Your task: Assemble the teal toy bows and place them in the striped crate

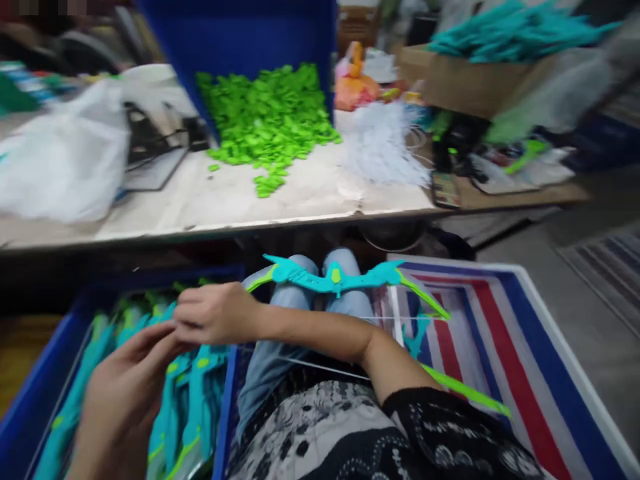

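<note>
My right hand (213, 312) reaches across my lap to the left, over a blue crate (30, 407) full of teal and green toy bows (187, 393). Its fingers are curled in a pinch; what they grip is too small and blurred to name. My left hand (123, 393) is just below it, fingers extended and touching the right hand's fingertips. A finished teal toy bow (335, 277) with green tips lies across my knees. A second bow (450, 383) leans by my right arm.
A table (310, 193) ahead carries a heap of small green plastic parts (267, 117) spilling from a blue bin (240, 33), a white plastic bag (60, 160) and white strings (383, 147). A striped red, white and blue bag (500, 333) sits at my right. A cardboard box (450, 80) holds teal parts.
</note>
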`<state>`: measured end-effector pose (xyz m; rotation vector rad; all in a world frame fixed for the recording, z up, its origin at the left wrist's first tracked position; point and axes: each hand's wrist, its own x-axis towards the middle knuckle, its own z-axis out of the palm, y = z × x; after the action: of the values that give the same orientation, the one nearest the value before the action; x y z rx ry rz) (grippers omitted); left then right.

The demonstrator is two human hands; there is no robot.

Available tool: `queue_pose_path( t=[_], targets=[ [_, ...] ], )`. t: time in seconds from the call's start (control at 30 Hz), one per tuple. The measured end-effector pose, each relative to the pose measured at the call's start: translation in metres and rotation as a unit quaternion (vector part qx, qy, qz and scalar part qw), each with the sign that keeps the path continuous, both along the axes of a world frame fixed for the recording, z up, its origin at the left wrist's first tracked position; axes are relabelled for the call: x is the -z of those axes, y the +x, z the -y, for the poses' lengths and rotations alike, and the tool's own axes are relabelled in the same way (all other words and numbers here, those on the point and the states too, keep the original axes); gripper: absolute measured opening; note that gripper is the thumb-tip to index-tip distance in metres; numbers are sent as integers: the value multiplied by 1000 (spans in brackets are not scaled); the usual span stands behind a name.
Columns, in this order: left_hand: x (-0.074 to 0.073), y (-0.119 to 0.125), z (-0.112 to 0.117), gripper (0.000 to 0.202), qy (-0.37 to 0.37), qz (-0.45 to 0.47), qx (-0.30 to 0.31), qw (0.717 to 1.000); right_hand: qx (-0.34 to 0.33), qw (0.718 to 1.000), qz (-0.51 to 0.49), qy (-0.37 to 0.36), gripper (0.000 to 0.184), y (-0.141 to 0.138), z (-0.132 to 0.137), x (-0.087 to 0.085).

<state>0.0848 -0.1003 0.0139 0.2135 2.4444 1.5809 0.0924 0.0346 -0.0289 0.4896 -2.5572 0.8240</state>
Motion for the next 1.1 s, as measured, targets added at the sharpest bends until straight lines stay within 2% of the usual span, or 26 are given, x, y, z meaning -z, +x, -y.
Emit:
queue_pose_path(
  t=[0.07,0.13,0.23,0.3,0.43,0.5,0.6,0.67,0.77,0.87,0.97,1.03,1.1],
  targets=[
    [11,0,6,16,24,30,-32,999,-1,1000,-6,-19,29,3,-2,0],
    [18,-2,11,17,43,40,-32,998,-19,997,-6,-76,26,2,-3,3],
    [22,-1,18,19,35,10,-36,999,-63,984,10,-167,22,3,-3,7],
    [23,1,23,20,20,-13,-20,1000,-90,976,26,-199,22,4,-4,7],
    [25,4,32,27,-16,-43,34,998,-116,974,29,-190,21,5,-5,10],
    [28,5,35,29,-50,-59,47,996,-98,982,25,-162,19,3,-2,15],
    [35,5,35,29,-79,-81,33,993,-30,985,40,-166,16,4,3,21],
    [39,6,34,29,-77,-99,10,992,-36,976,86,-195,16,13,-4,19],
    [48,3,33,27,-98,-190,22,977,-90,958,196,-190,20,48,-40,8],
    [63,-10,32,30,-111,-255,92,956,-72,942,310,-104,31,112,-92,-6],
    [84,-26,22,48,4,-144,174,974,-19,914,404,21,63,189,-133,-8],
    [94,-34,8,47,98,-54,171,979,44,888,450,84,80,233,-148,0],
    [96,-37,-10,41,137,-20,134,981,121,851,502,94,72,263,-160,14]
  ],
)
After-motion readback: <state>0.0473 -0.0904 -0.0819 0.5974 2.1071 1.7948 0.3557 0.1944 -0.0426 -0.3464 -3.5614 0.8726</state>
